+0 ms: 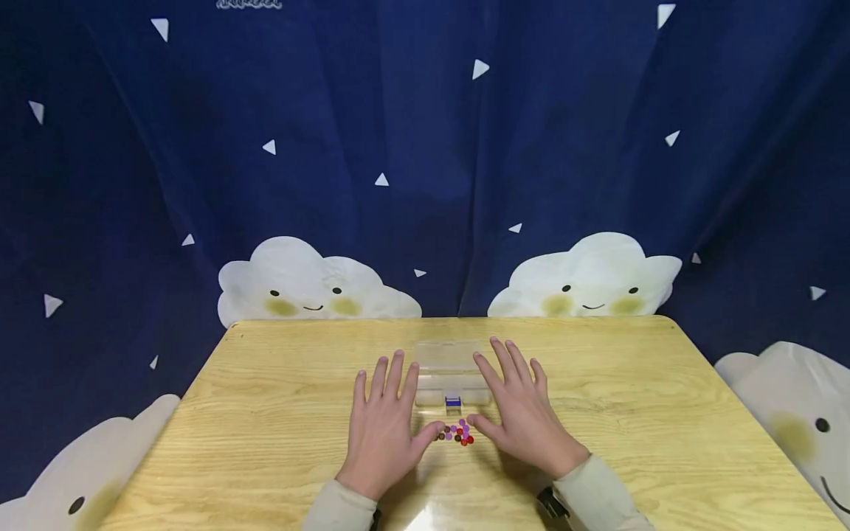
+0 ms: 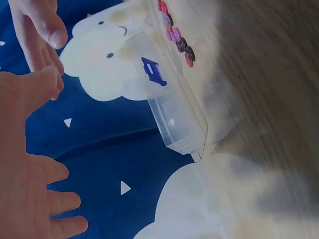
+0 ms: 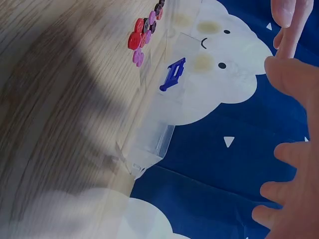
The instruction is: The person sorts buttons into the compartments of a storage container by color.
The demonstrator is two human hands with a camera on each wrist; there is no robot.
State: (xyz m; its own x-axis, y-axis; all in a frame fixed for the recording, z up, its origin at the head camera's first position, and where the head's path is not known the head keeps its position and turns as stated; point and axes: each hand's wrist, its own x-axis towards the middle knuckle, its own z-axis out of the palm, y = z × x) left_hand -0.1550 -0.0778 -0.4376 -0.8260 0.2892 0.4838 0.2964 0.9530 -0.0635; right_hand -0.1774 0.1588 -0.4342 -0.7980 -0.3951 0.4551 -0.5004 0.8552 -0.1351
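Note:
My left hand (image 1: pixel 381 435) is held over the table with its fingers straight and spread, left of a clear plastic box (image 1: pixel 428 398). My right hand (image 1: pixel 524 420) mirrors it on the right, fingers spread and nothing held. The box stands with its transparent lid (image 1: pixel 448 355) raised behind it and a blue latch (image 1: pixel 453 402) at its front. Between the two thumbs lies a cluster of small round button-like discs (image 1: pixel 462 422) in red, purple and dark brown. Both wrist views show the discs (image 2: pixel 174 35) on the tabletop in front of the box.
A light wood-grain table (image 1: pixel 279 413) carries everything. Behind it hangs a dark blue curtain (image 1: pixel 425 147) with white triangles and smiling clouds. Grey sleeves (image 1: pixel 341 509) and a black wrist strap (image 1: pixel 553 503) show at the lower edge of the head view.

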